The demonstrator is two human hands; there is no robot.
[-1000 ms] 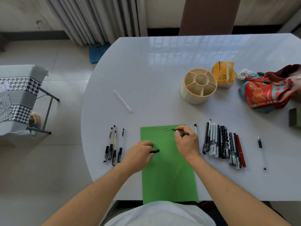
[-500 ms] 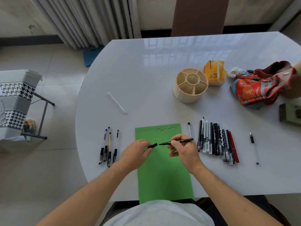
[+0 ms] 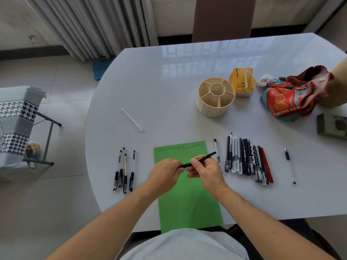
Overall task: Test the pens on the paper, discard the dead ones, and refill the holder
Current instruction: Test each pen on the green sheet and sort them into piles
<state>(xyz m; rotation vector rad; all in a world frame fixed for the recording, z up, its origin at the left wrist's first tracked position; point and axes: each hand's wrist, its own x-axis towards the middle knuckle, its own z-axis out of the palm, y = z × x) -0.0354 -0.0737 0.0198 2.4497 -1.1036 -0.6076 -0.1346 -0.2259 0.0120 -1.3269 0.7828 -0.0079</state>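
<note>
**Black pen held in both hands over the green sheet**

While both hands meet just above the middle of the frame, a slim black pen (image 3: 201, 158) with pale lettering on its barrel lies between them. Its long axis runs from lower left to upper right, the free end pointing up-right toward the row of pens on the right. The left hand (image 3: 165, 172) pinches the pen's lower-left end, where the cap (image 3: 183, 165) sits, fingers curled round it. The right hand (image 3: 205, 170) grips the barrel between thumb and fingers. Whether the cap is fully seated cannot be told.

Under the hands lies the green paper (image 3: 187, 203), its long side running toward the bottom edge, with dark test strokes (image 3: 180, 147) along its top edge. Left of the paper four pens (image 3: 124, 170) lie side by side. Right of it a single white pen (image 3: 216, 151) lies just beside the paper, then a close row of pens (image 3: 246, 160), then one clear pen (image 3: 289, 165) apart. In the upper right stands the beige compartmented holder (image 3: 212, 107) on the white table (image 3: 169, 81).
</note>
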